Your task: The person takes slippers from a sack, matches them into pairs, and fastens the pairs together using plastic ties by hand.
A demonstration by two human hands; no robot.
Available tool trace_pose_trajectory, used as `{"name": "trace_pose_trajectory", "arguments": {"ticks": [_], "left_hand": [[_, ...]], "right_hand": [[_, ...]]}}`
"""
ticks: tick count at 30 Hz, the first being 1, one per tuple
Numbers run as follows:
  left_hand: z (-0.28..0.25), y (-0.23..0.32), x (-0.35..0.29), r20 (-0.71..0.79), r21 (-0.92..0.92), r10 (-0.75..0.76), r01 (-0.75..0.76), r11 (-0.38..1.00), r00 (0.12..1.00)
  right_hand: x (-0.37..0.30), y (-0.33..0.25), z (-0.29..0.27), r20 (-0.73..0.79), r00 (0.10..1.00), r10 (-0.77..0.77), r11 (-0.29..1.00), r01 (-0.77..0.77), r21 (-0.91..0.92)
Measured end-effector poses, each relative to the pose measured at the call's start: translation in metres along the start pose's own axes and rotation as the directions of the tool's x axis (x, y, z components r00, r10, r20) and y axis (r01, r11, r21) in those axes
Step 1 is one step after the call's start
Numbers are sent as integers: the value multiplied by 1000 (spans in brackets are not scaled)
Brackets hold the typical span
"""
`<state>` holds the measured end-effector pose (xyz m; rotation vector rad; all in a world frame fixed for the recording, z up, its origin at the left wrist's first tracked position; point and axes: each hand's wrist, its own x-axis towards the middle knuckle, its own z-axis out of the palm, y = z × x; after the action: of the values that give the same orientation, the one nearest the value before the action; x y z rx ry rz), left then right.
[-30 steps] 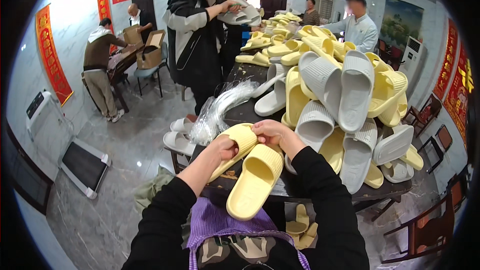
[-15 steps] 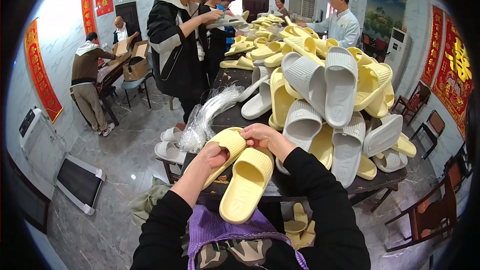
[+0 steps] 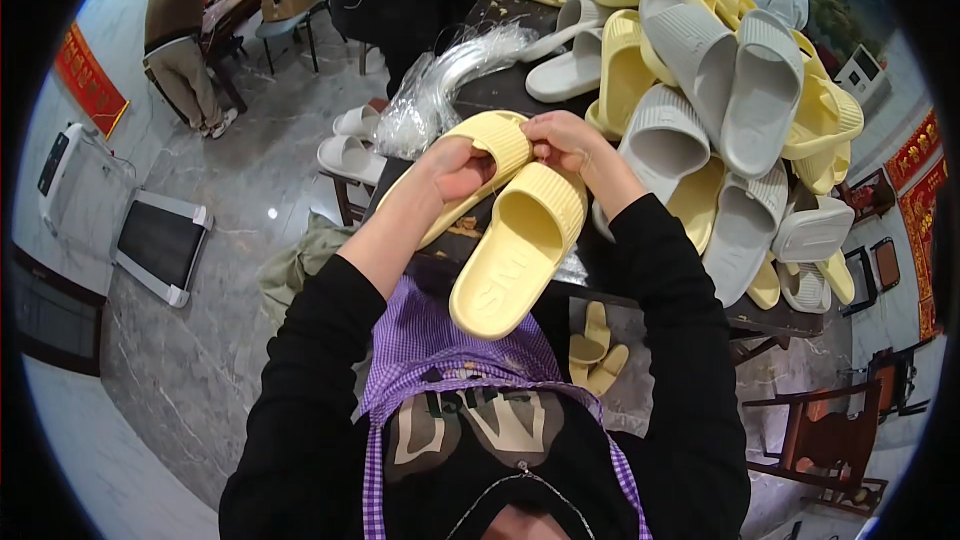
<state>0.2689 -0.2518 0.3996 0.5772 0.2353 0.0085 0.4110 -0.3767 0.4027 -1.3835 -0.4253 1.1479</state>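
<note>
Two yellow slide slippers are in front of me at the table's near edge. My left hand [image 3: 462, 170] grips the left yellow slipper [image 3: 508, 140], its fingers tucked under the strap. The fingers of my right hand [image 3: 568, 143] are pinched together at the toe end, between both straps; whatever they pinch is too small to make out. Just below that hand the second yellow slipper [image 3: 505, 275] hangs tilted, sole toward my lap, toe close to the first one. Beyond my left hand lies a bundle of clear plastic strips [image 3: 420, 100].
Grey slippers [image 3: 765, 90] and yellow slippers [image 3: 625, 60] are heaped on the dark table [image 3: 480, 90]. White slippers [image 3: 350, 155] sit on a stool at left. More yellow slippers [image 3: 597, 350] lie below the table. A wooden chair [image 3: 820, 430] stands at right; people work farther back.
My view has tilted downward, so the hands and slippers appear higher and slightly to the right. Both hands keep about the same grip on the pair.
</note>
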Motion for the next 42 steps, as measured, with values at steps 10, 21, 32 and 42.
{"name": "trace_pose_trajectory", "arguments": {"ticks": [10,21,32,42], "left_hand": [[-9,-3,3,-27,27,23,-22,999,999],[30,29,-57,25,936,371,-152,318,928],[40,39,54,84,996,-46,-86,-37,995],[32,27,49,103,961,82,-120,251,991]], "right_hand": [[-9,3,13,-129,980,-153,972,126,-196],[-20,-5,11,-259,838,-481,806,307,-506],[-22,3,13,-170,667,-726,589,475,-654],[-38,6,4,-153,734,-662,622,424,-659]]}}
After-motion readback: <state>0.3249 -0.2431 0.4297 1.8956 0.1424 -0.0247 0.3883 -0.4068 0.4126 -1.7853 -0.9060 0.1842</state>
